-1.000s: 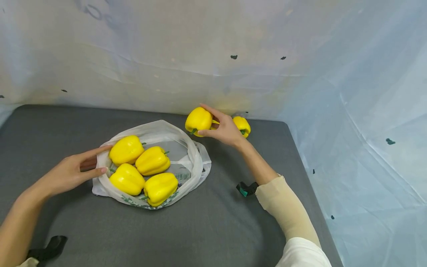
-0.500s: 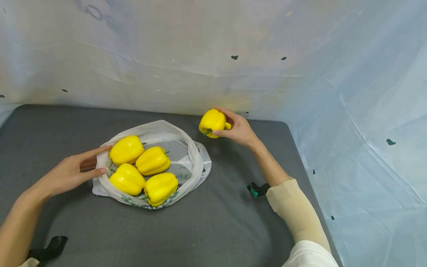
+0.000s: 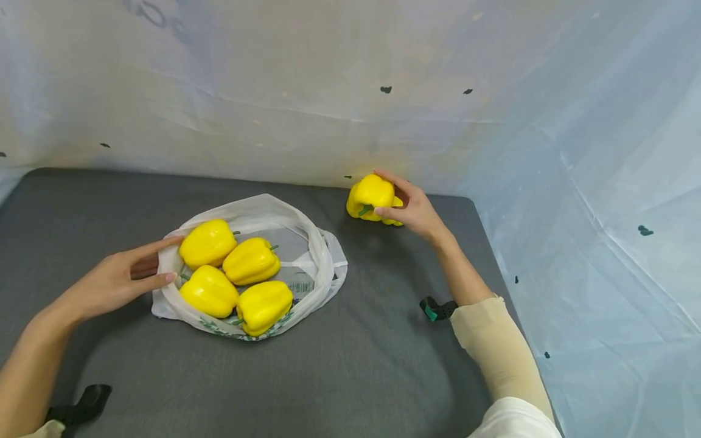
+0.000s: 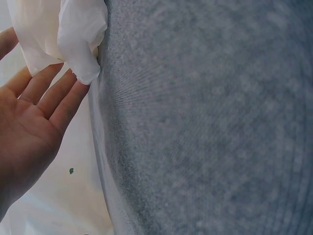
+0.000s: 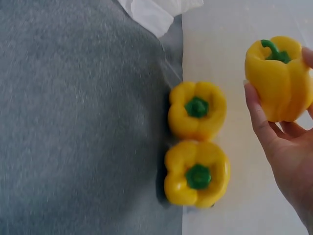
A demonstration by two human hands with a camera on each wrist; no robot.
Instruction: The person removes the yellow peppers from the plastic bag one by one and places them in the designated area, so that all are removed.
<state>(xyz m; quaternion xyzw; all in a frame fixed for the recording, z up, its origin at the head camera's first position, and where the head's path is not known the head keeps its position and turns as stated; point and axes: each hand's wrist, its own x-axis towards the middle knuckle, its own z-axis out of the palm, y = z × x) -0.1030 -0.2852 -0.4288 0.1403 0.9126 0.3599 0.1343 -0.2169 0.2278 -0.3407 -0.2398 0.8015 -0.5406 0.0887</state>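
My right hand [image 3: 412, 208] holds a yellow bell pepper [image 3: 375, 190] up between thumb and fingers, its green stem visible. Behind it on the table are two more yellow peppers, partly hidden in the head view; the right wrist view shows one pepper [image 5: 197, 110] beside the other [image 5: 197, 174], stems facing the camera. On the left lies a white plastic bag [image 3: 323, 267] with its mouth spread wide. Several yellow peppers [image 3: 208, 243] rest inside. My left hand [image 3: 117, 281] touches the bag's left rim, its fingers fairly straight against the plastic in the left wrist view.
A dark grey cloth-covered table [image 3: 350, 377] lies beneath everything. Pale plastic sheeting [image 3: 306, 91] rises along its back edge, and more sheeting [image 3: 619, 243] hangs on the right. Black wrist straps [image 3: 437, 309] show at both forearms.
My right hand has moved to the right with the pepper, away from the bag. One standing pepper has come into view left of it. The left hand and bag stay put.
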